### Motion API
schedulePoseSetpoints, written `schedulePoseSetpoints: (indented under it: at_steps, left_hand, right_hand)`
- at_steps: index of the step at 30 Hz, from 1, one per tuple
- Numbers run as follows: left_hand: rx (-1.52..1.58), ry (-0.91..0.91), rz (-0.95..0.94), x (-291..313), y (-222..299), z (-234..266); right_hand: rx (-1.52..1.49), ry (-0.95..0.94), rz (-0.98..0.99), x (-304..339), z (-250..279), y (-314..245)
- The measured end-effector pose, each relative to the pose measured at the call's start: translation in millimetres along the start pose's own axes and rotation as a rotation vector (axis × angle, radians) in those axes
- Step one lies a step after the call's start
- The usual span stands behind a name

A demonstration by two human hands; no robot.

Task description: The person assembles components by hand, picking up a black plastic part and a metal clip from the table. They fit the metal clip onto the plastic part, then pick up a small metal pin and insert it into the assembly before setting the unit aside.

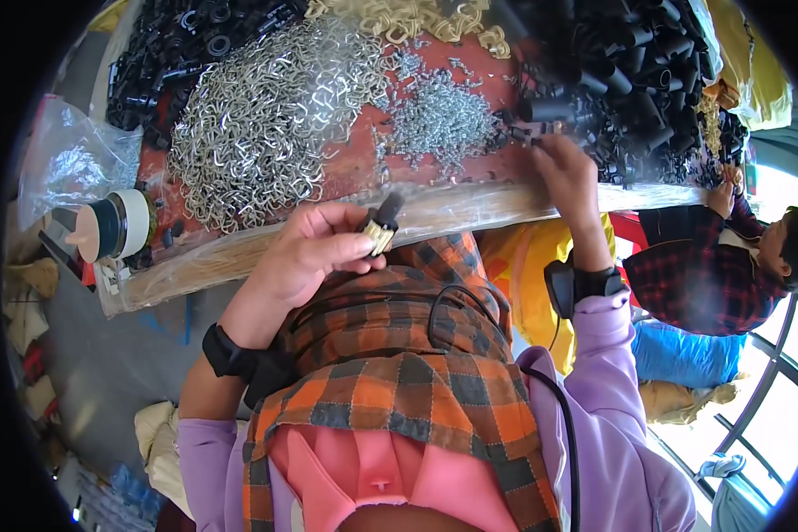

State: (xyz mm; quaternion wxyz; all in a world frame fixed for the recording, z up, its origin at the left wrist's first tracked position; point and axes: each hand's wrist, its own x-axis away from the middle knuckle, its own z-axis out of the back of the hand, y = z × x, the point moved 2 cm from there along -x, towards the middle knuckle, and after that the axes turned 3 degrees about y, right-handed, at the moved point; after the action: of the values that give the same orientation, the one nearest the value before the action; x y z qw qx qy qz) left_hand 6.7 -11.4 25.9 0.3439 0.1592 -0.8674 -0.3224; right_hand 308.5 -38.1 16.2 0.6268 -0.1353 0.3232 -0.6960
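Observation:
My left hand is closed in a pinch round a small black-and-gold fitting, held in front of the table edge. A blurred dark end of the fitting points up and away. Over the table's near edge, my right hand reaches in with fingers bent together. Small dark pieces lie right at its fingertips. Whether one of them is in its grip is hard to make out. Left of those pieces spreads a heap of small silvery screws. Dark wrist straps sit on both my wrists.
A large pile of silver bent metal rings covers the table's left side. Black tubular parts are heaped at the right, gold-coloured parts at the back. A jar and a plastic bag are far left. Another person works at the right.

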Motion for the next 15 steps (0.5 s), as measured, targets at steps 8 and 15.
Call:
schedulePoseSetpoints:
  at_steps: [8, 15]
  left_hand:
    - [0.093, 0.085, -0.046, -28, 3, -15]
    - [0.194, 0.081, -0.088, -23, 8, -24]
  right_hand:
    - [-1.021, -0.115, -0.35, 24, -24, -53]
    - [-1.057, -0.182, -0.285, 29, -49, -114]
